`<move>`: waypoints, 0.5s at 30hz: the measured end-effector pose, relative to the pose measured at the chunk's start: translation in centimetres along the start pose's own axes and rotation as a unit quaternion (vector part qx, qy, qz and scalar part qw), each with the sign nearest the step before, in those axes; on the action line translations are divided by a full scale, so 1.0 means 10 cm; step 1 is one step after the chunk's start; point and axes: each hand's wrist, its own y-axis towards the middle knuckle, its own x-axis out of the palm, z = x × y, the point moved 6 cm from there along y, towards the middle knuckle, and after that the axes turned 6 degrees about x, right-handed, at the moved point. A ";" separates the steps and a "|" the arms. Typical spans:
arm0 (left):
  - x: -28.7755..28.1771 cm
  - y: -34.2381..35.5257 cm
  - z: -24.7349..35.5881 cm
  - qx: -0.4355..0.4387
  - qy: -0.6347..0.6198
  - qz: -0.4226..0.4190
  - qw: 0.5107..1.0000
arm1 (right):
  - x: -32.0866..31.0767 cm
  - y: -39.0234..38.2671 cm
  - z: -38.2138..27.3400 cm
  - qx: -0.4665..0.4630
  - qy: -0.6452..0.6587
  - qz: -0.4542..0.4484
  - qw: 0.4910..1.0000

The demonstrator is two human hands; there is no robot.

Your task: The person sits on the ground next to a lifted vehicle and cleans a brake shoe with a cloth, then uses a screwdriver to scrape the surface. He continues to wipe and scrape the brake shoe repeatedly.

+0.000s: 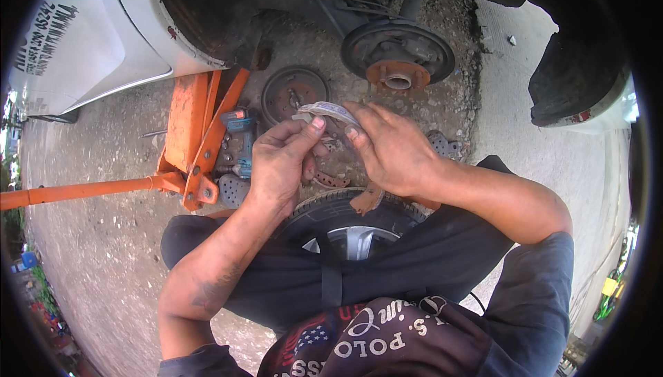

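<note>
Between my two hands is a curved brake shoe (pixel 327 109), its pale outer face arching upward. My left hand (pixel 282 159) pinches its left end, thumb on top and fingers curled beneath. At the other end my right hand (pixel 395 149) grips the shoe, with its fingers laid along the far side and the thumb nearer me. Below them on the ground lies a reddish-brown, holed brake part (pixel 331 181). A tan-brown piece (pixel 367 199) rests by the tyre edge; its kind is unclear. Ahead, the rusty wheel hub (pixel 398 75) sits exposed on its round backing plate (pixel 442 52).
A brake drum (pixel 274 93) lies on the ground beyond my hands. At left stand an orange jack (pixel 185 118) and a teal cordless power tool (pixel 242 143). A wheel (pixel 404 212) lies before my legs. The white car body (pixel 103 38) overhangs at upper left.
</note>
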 end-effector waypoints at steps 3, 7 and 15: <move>0.02 0.00 -0.02 0.010 -0.051 0.012 0.999 | 0.02 0.02 0.03 0.024 0.034 -0.019 0.999; 0.03 -0.02 0.00 0.013 -0.041 0.019 0.999 | 0.06 0.06 0.10 0.055 0.038 -0.068 0.995; 0.01 -0.01 0.10 0.007 0.047 0.012 0.999 | 0.13 0.14 0.24 0.133 0.398 -0.177 0.890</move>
